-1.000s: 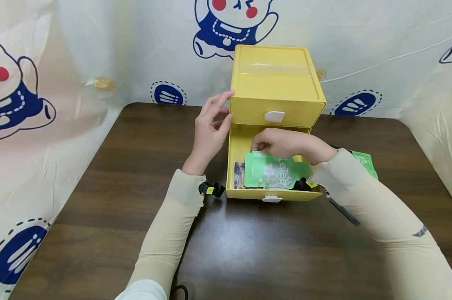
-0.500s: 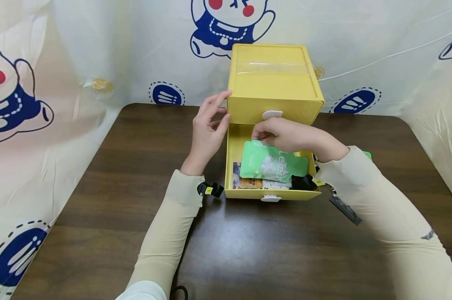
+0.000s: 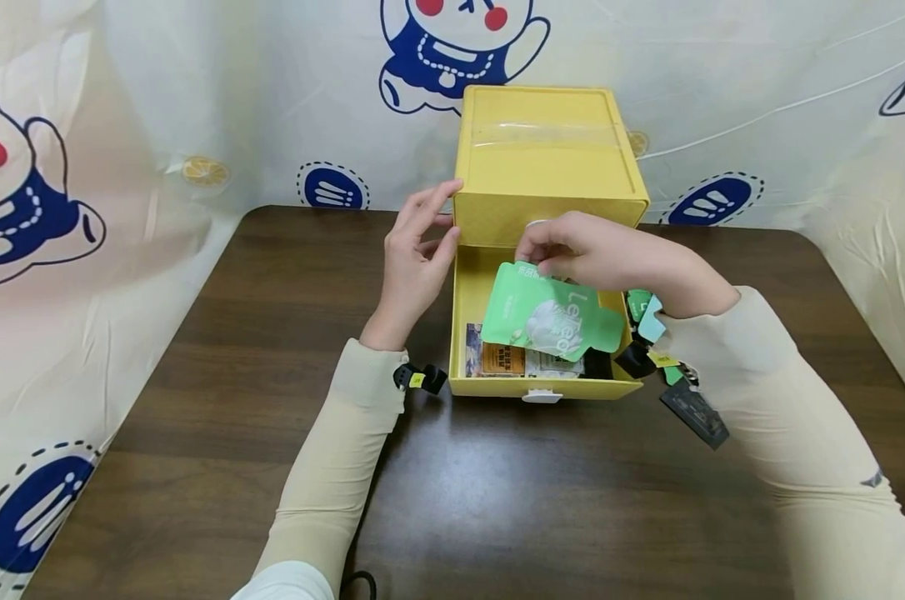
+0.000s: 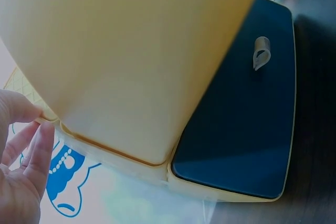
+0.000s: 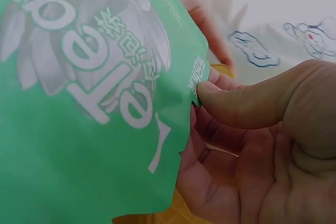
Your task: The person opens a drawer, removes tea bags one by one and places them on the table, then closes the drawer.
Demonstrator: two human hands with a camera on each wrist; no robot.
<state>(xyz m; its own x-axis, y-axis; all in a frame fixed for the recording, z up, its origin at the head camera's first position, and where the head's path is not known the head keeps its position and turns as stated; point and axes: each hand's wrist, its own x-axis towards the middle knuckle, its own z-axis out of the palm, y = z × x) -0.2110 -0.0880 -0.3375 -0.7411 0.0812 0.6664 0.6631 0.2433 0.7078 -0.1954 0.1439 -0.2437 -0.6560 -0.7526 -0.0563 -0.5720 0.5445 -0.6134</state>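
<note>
In the head view my right hand (image 3: 580, 250) pinches a flat green packet (image 3: 553, 312) by its top edge, over the open lower drawer (image 3: 475, 387). White "LeTea" lettering and a pale flower show on the packet (image 5: 79, 119) in the right wrist view, where thumb and fingers (image 5: 244, 103) grip its notched edge. My left hand (image 3: 418, 258) rests its fairly straight fingertips against the left side of the yellow two-drawer box (image 3: 542, 150). The left wrist view has that hand (image 4: 23, 156) touching a corner of the box.
Inside the drawer lie patterned and orange packets (image 3: 503, 360). More green and light-blue packets (image 3: 651, 321) lie right of the drawer, partly behind the right sleeve. A dark strip (image 3: 695, 414) hangs by the right wrist. Behind the wooden table (image 3: 272, 350) stands a printed curtain (image 3: 257, 100).
My right hand has lifted the green packet up and slightly right, baring more packets in the drawer. The left hand stays against the box.
</note>
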